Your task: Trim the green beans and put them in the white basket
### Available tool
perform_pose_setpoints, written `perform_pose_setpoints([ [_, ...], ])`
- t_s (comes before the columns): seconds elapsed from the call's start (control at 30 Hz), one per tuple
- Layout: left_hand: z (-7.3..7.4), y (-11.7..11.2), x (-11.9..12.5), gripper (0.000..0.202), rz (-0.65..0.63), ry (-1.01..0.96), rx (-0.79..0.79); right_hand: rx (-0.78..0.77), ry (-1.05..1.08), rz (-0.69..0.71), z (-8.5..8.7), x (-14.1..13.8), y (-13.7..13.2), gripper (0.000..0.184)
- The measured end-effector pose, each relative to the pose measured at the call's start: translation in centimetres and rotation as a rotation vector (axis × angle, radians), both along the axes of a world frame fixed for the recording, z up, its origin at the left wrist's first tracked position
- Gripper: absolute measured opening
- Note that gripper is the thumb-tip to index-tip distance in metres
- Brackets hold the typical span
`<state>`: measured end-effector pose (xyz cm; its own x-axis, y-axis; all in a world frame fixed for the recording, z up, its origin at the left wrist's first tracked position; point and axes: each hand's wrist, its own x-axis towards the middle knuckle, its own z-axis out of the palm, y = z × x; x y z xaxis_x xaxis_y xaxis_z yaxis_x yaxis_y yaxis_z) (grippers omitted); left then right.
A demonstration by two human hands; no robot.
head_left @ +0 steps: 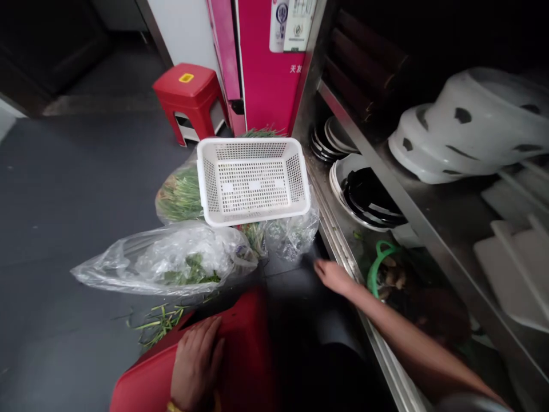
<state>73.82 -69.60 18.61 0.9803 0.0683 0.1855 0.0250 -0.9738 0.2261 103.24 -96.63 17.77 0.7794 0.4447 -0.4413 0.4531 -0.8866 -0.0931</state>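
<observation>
My left hand [196, 357] lies palm down, fingers stretched, on a smooth red plastic object [242, 349] whose kind I cannot tell. My right hand [334, 276] is extended low beside the shelf's metal edge, its fingers curled together. A blurred dark patch borders those fingertips, and I cannot make out what they hold, if anything. Just beyond is a crumpled clear plastic bag [294, 234]. A white perforated basket [254, 214] sits on bags of greens, with nothing inside. Left of it lies a large clear bag [141, 266] with leafy greens.
Loose green stalks [160, 326] are scattered on the dark tiled floor [64, 229]. A red stool [189, 94] stands near a pink cabinet [272, 80]. Along the right, a metal shelf [405, 200] holds stacked plates [338, 186], white containers [472, 126] and a green basket [374, 274].
</observation>
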Motion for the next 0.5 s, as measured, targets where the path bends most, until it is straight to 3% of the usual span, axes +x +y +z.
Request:
perform_pose_setpoints([
  [0.13, 0.7, -0.3, 0.1, 0.030, 0.020, -0.010, 0.051, 0.070, -0.097, 0.090, -1.0, 8.0, 7.3, 0.054],
  [0.2, 1.1, -0.5, 0.1, 0.030, 0.035, 0.002, 0.066, 0.059, -0.080, 0.113, -2.0, 10.6, 10.7, 0.054],
  [0.27, 1.3, -0.7, 0.1, 0.030, 0.053, 0.028, 0.071, 0.036, -0.047, 0.138, -2.9, 11.6, 12.7, 0.040],
  [0.37, 1.3, -1.0, 0.0, 0.029, 0.066, 0.064, 0.061, 0.021, -0.019, 0.212, -2.8, 11.7, 13.4, 0.031],
  [0.5, 1.3, -1.1, -0.1, 0.029, 0.073, 0.069, 0.052, 0.079, -0.031, 0.355, 0.5, 10.6, 14.0, 0.030],
])
